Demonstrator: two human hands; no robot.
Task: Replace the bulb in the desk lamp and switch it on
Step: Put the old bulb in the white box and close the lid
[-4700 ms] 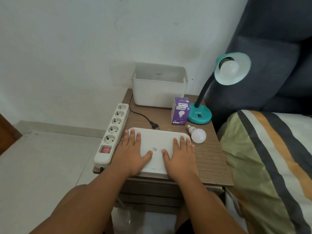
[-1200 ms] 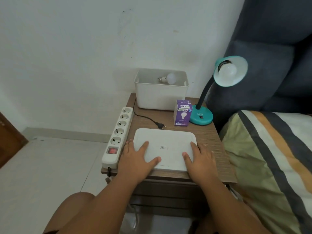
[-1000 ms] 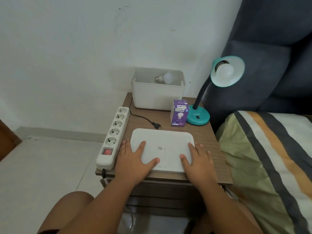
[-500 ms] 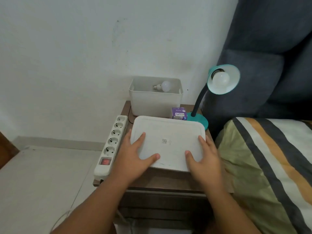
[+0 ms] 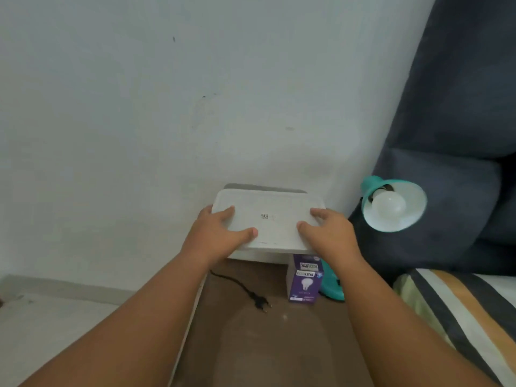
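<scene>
Both hands hold a white lid (image 5: 275, 219) over the white bin (image 5: 259, 256) at the back of the nightstand; the lid covers the bin's opening, and the bulb inside is hidden. My left hand (image 5: 216, 236) grips the lid's left edge and my right hand (image 5: 328, 236) grips its right edge. The teal desk lamp's shade (image 5: 396, 206) faces me at the right with a white bulb (image 5: 389, 206) screwed in, unlit. Its teal base (image 5: 331, 289) is half hidden behind a purple bulb box (image 5: 304, 283). The lamp's black plug (image 5: 259, 301) lies loose on the tabletop.
The brown nightstand top (image 5: 279, 344) fills the lower middle. A white wall stands behind it. A dark grey cushion (image 5: 460, 135) and a striped blanket (image 5: 460, 317) lie at the right. The power strip is hidden behind my left arm.
The lid was lifted off the tabletop by both hands and carried back onto the white bin, covering the old bulb inside. The camera has tilted up and moved closer.
</scene>
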